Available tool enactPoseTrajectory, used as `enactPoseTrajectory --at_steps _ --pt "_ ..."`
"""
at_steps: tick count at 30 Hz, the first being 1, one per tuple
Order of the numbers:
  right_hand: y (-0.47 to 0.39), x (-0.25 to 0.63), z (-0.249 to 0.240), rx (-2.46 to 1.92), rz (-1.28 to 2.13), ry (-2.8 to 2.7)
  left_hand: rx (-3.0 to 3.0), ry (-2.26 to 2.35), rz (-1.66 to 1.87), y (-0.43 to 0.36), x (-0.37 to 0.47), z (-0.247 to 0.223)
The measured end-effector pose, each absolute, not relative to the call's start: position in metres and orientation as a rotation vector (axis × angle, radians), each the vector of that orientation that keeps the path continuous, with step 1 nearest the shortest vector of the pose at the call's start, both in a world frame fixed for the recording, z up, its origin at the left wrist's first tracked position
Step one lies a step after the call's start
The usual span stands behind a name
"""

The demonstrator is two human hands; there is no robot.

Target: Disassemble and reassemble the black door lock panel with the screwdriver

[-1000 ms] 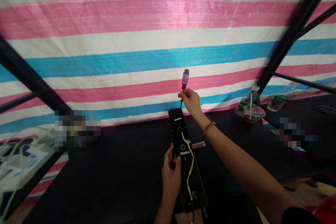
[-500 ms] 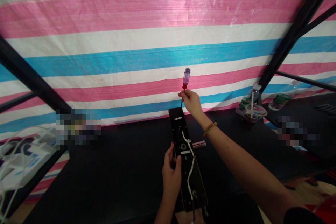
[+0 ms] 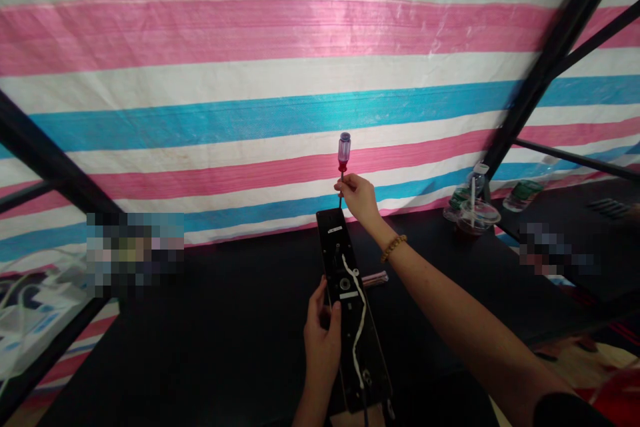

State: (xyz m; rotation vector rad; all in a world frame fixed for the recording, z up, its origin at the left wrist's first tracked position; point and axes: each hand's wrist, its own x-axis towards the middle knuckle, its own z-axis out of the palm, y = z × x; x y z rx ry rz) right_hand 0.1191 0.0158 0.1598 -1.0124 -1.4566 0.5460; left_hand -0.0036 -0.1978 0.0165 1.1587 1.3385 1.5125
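A long black panel point(image 3: 356, 320) lies lengthwise in front of me, with a white cable point(image 3: 361, 320) running along its face. My left hand point(image 3: 323, 333) grips the panel's left edge, thumb on top. At the far end, my right hand point(image 3: 359, 199) pinches the metal shaft of a screwdriver point(image 3: 344, 152) with a clear purple handle and red collar. The screwdriver stands nearly upright, its tip at the panel's far right corner. Whether a screw sits under the tip is too small to tell.
A pinkish stick-like bundle point(image 3: 375, 278) lies right of the panel on the black table point(image 3: 225, 320). A plastic cup with a straw point(image 3: 477, 215) and bottles stand at the back right. White cabled equipment point(image 3: 35, 327) is at the left. A striped sheet point(image 3: 250, 100) hangs behind.
The whole view has shifted slightly, so things sit a little further left. The screwdriver stands more upright; both hands keep their holds.
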Motion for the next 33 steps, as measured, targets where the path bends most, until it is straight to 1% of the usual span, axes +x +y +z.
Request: enactPoseTrajectory --at_steps 3,8,11,14,21,25,33 --pt "0.0133 0.1180 0.1603 -1.000 0.546 -1.514 1.167 1.335 1.518 -0.1978 -0.0038 0.0160" --pt "0.0094 0.1158 0.1605 -1.042 0.454 -1.480 1.151 1.318 1.536 -0.1991 -0.0025 0.0176" --pt "0.0098 0.1166 0.1595 -1.051 0.499 -1.430 1.144 1.326 1.522 -0.1995 -0.0022 0.0193" --pt "0.0107 0.1181 0.1589 -1.009 0.516 -1.493 1.158 1.333 1.516 -0.1989 -0.0028 0.0184" --pt "0.0077 0.1168 0.1602 -1.039 0.422 -1.532 1.141 1.335 1.515 -0.1986 -0.0030 0.0173" --pt "0.0063 0.1169 0.1593 -1.016 0.484 -1.465 1.127 1.334 1.502 -0.1999 -0.0026 0.0206" --pt "0.0071 0.1214 0.1575 -0.973 0.538 -1.527 1.141 1.336 1.519 -0.1989 -0.0034 0.0181"
